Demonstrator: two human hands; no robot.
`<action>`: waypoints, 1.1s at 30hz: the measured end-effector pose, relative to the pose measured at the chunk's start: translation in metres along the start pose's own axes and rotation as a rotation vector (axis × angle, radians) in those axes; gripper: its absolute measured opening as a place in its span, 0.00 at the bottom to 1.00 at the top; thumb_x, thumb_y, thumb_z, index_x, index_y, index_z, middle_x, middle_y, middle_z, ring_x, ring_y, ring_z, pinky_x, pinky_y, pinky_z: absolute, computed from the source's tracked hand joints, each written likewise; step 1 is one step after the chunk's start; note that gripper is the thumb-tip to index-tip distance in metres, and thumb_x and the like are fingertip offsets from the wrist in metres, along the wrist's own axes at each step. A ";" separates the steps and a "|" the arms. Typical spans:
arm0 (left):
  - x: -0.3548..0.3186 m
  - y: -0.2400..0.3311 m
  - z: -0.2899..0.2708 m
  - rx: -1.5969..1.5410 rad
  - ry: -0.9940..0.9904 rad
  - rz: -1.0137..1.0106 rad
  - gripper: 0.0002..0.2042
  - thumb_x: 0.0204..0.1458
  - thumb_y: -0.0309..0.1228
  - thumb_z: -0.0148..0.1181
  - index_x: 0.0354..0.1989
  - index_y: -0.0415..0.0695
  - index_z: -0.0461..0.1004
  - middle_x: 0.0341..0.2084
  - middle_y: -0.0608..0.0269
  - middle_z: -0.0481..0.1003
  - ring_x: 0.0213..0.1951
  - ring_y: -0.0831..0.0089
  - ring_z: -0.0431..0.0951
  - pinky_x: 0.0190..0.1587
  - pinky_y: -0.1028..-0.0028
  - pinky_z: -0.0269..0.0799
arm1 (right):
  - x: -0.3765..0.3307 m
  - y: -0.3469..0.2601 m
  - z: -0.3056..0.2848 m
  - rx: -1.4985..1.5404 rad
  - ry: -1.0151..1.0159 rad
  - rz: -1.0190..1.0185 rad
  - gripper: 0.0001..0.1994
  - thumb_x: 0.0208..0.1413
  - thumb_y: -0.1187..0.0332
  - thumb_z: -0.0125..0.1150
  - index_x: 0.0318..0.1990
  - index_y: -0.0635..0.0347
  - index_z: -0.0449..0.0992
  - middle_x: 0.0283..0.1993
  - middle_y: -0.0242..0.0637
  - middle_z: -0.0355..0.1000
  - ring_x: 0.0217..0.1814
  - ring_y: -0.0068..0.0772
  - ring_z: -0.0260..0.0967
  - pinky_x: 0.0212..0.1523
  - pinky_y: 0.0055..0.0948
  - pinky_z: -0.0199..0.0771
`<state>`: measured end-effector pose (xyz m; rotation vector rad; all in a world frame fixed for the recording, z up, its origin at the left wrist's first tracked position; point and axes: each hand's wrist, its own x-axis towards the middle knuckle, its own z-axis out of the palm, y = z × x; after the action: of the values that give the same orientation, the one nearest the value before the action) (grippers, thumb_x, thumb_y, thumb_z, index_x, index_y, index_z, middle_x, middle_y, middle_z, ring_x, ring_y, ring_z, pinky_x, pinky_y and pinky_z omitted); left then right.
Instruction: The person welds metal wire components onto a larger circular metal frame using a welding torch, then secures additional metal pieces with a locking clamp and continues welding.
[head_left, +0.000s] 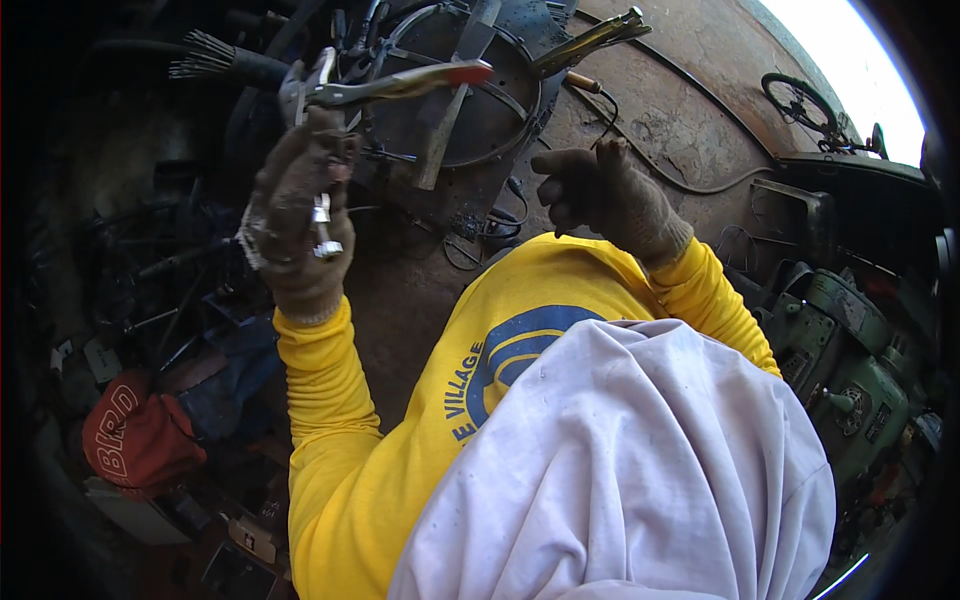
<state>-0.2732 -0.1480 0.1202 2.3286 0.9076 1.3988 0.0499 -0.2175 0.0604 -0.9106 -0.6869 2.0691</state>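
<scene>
My left hand point(302, 215), in a dirty knit glove, is raised at the left with its fingers closed. Locking pliers point(405, 84) with a red-tipped handle stick out to the right from its fingertips. A shiny bolt-like metal piece point(322, 228) lies against the same hand's palm side. My right hand point(615, 200), also gloved, is held up at the right of the ring, fingers apart and partly bent, with nothing seen in it. Beyond my hands lies a round metal ring frame point(535, 95) with a flat bar point(442, 138) across it. Other locking pliers point(592, 42) sit at its right edge.
A bundle of thin rods point(207, 58) points out at the upper left. A wooden-handled tool point(584, 82) and a cable point(690, 188) lie on the floor. Green machinery point(845, 370) stands at the right, a red cap point(140, 435) at lower left. A wheel point(800, 102) is farther back.
</scene>
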 end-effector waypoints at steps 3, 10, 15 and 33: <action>0.002 0.045 0.047 -0.114 -0.223 0.024 0.13 0.59 0.29 0.58 0.52 0.46 0.75 0.52 0.53 0.77 0.50 0.60 0.80 0.50 0.64 0.79 | 0.013 -0.012 -0.008 0.374 -0.286 0.071 0.40 0.61 0.33 0.45 0.63 0.62 0.68 0.50 0.41 0.74 0.52 0.32 0.71 0.56 0.35 0.72; -0.009 0.078 0.134 0.192 -0.381 0.103 0.21 0.50 0.18 0.62 0.54 0.49 0.76 0.53 0.52 0.76 0.45 0.61 0.82 0.45 0.67 0.80 | -0.028 -0.043 -0.026 -0.063 0.149 0.260 0.13 0.59 0.65 0.64 0.47 0.62 0.76 0.31 0.29 0.72 0.26 0.18 0.66 0.25 0.18 0.65; -0.040 0.078 0.169 -0.158 -0.155 -0.609 0.16 0.57 0.22 0.59 0.55 0.39 0.73 0.49 0.50 0.76 0.46 0.56 0.80 0.52 0.64 0.76 | -0.034 -0.061 -0.037 -0.439 0.251 0.180 0.12 0.60 0.66 0.61 0.47 0.61 0.76 0.30 0.31 0.71 0.26 0.21 0.69 0.27 0.20 0.70; -0.023 0.044 0.221 -0.300 -0.192 -0.653 0.27 0.68 0.50 0.42 0.54 0.34 0.71 0.45 0.48 0.79 0.44 0.62 0.83 0.46 0.68 0.82 | -0.038 -0.046 -0.078 -0.101 -0.183 0.217 0.24 0.63 0.55 0.58 0.60 0.60 0.72 0.51 0.41 0.77 0.46 0.29 0.75 0.50 0.26 0.74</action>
<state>-0.0732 -0.1784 0.0187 1.6839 1.1614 0.9402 0.1476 -0.2088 0.0602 -0.8920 -0.8256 2.3500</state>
